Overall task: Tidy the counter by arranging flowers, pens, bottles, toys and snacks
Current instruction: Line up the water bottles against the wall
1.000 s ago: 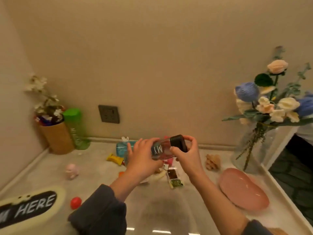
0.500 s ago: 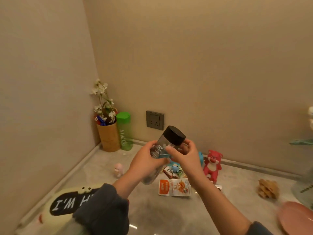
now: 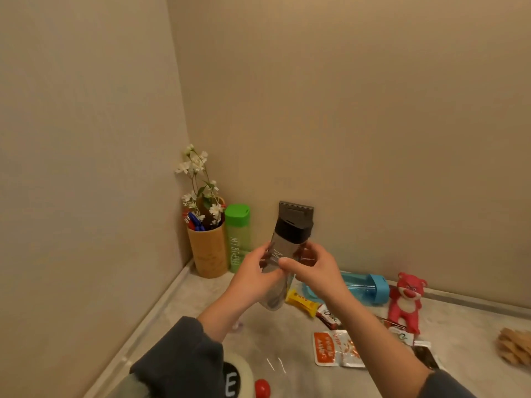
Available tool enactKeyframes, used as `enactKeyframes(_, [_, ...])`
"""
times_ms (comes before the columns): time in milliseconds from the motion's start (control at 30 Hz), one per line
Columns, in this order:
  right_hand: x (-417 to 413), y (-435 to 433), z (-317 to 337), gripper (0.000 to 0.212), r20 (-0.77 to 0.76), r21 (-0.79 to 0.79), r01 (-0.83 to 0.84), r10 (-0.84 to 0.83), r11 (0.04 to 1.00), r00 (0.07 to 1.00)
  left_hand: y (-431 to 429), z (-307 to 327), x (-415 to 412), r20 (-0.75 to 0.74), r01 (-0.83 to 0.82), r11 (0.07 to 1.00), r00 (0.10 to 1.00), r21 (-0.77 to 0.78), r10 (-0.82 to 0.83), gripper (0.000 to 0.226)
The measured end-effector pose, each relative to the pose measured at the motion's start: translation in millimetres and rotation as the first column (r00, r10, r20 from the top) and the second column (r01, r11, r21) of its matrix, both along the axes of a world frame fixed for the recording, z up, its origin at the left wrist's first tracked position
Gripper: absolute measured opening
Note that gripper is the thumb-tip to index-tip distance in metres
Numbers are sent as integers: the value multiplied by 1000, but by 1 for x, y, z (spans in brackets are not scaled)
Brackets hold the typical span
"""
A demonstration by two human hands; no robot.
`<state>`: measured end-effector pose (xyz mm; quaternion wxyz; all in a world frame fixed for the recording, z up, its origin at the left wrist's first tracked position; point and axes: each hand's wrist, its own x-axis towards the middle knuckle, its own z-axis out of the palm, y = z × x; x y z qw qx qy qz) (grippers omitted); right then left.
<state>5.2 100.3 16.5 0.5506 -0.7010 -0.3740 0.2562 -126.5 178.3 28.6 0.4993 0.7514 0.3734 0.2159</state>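
The left grip (image 3: 254, 278) curls round the body of the grey bottle (image 3: 290, 237), and the right grip (image 3: 316, 271) pinches it from the other side. The bottle is nearly upright in the air above the desk (image 3: 287, 331), near the green bottle (image 3: 237, 239).

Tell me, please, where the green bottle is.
In the head view, the green bottle stands upright at the back-left corner, just right of the pen holder.

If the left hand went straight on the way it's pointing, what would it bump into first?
Apart from the black-capped bottle it grips, the left hand would probably reach the back wall around the socket; depth is hard to judge.
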Motion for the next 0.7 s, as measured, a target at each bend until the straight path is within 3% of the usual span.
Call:
enactKeyframes(367, [1, 88, -28, 61, 145, -180, -38, 65, 983, 987, 81, -31, -16, -104, 16, 990, 994, -143, -31, 61])
enactKeyframes(567, [14, 115, -31, 62, 170, -218, -42, 80, 975, 982, 105, -48, -4, -112, -50, 958, 994, -282, 19, 70])
enactKeyframes(700, [23, 123, -38, 64, 141, -214, -72, 103, 974, 985, 111, -61, 1, -98, -35, 949, 995, -315, 4, 64])
